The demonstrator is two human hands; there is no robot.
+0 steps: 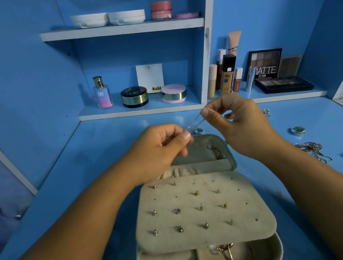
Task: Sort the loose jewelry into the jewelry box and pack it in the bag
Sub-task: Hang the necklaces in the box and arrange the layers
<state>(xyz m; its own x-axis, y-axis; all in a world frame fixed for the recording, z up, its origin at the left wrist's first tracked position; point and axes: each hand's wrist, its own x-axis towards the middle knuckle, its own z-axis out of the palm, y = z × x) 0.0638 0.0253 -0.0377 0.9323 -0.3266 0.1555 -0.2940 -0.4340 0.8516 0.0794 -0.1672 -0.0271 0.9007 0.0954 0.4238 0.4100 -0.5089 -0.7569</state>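
A thin silver chain (195, 123) is pinched between thumb and forefinger of the left hand (162, 146) and of the higher right hand (236, 124), with both forearms stretched forward. The chain is held above the open beige felt jewelry box (239, 233) on the blue desk (82, 165). A silver ring (297, 130) lies loose to the right.

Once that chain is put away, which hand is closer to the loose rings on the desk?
The right hand: the loose rings and tangled chains lie on its side of the jewelry box; the left hand would need to reach across.
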